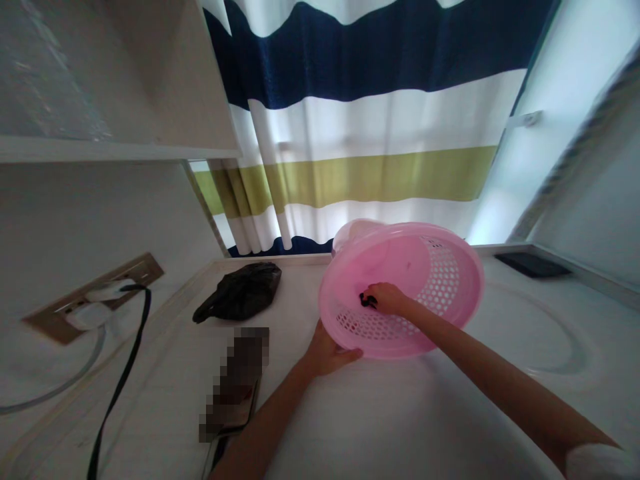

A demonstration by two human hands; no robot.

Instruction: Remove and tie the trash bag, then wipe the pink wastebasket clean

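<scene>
A pink plastic basket (pixel 400 263) with rows of round holes is tilted so that its inside faces me. My left hand (pixel 327 350) grips its lower left rim, thumb on the near side. Inside the basket, my right hand (pixel 387 298) is closed around a small black item (pixel 369 301), too little of which shows to tell its kind. Behind the basket's upper left rim stands a pale pink, see-through object (pixel 356 230), mostly hidden.
A crumpled black plastic bag (pixel 243 291) lies on the white surface (pixel 380 413) at left. Near my left forearm is a blurred-out flat device (pixel 240 383). Plugs and cables sit in a wall socket (pixel 145 268). A dark flat object (pixel 533 264) lies far right; a striped curtain (pixel 370 127) hangs behind.
</scene>
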